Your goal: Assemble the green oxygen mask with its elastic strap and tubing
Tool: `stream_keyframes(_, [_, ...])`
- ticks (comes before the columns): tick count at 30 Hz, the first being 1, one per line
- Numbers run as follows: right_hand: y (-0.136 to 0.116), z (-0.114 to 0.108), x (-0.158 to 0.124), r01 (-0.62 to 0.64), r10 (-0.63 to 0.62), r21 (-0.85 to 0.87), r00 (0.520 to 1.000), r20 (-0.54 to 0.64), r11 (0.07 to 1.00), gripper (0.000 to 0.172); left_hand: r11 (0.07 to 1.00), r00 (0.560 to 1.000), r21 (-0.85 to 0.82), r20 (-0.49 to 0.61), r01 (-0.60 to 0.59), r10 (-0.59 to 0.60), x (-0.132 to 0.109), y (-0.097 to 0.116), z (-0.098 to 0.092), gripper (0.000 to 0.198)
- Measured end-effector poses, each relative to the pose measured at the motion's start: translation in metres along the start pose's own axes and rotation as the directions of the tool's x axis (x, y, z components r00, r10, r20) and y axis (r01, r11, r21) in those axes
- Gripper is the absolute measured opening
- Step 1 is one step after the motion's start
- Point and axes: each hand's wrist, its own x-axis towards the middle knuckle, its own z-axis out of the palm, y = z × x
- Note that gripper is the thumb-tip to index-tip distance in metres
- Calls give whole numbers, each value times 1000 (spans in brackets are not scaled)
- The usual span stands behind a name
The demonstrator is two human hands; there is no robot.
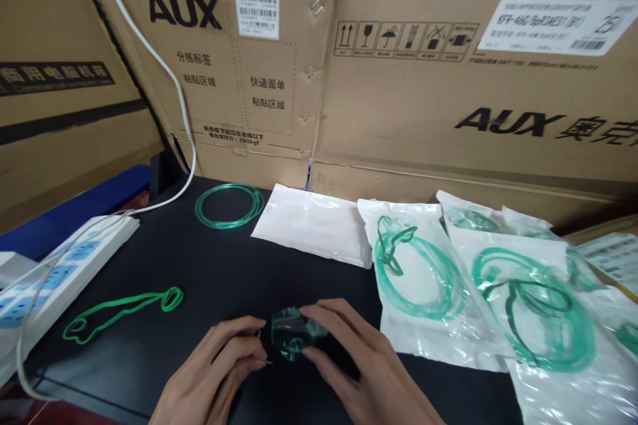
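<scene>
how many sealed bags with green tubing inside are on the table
3 clearly: one bag right of the flat white pouch, one further right in front, one behind it. More may overlap at the right edge.

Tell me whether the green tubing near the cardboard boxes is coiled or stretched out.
Coiled. The green tubing lies in a neat round loop on the black table, out of any bag, apart from both hands.

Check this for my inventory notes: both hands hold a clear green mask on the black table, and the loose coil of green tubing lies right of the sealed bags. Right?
Not quite. In the head view the coil of green tubing lies left of the sealed bags, near the white cable. Both the left hand and right hand do hold the mask on the black table.
</scene>
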Motion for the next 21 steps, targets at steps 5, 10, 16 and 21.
stream_keyframes(5, [8, 16, -21, -42, 44, 64, 999, -30, 997, 69, 990, 991, -135, 134, 46, -28, 19, 11, -7, 27])
stream_keyframes(10, [5, 23, -16, -49, 80, 238, 989, -122, 970, 47, 982, 953, -144, 294, 121, -74, 26, 13, -14, 29])
stream_keyframes(16, [5, 13, -17, -120, 143, 362, 989, -38, 924, 45, 990, 921, -123, 390, 69, -15, 36, 18, -19, 27])
stream_keyframes(21, [4, 10, -17, -160, 165, 384, 986, 20, 909, 44, 969, 924, -226, 383, 99, -5, 45, 15, -14, 26])
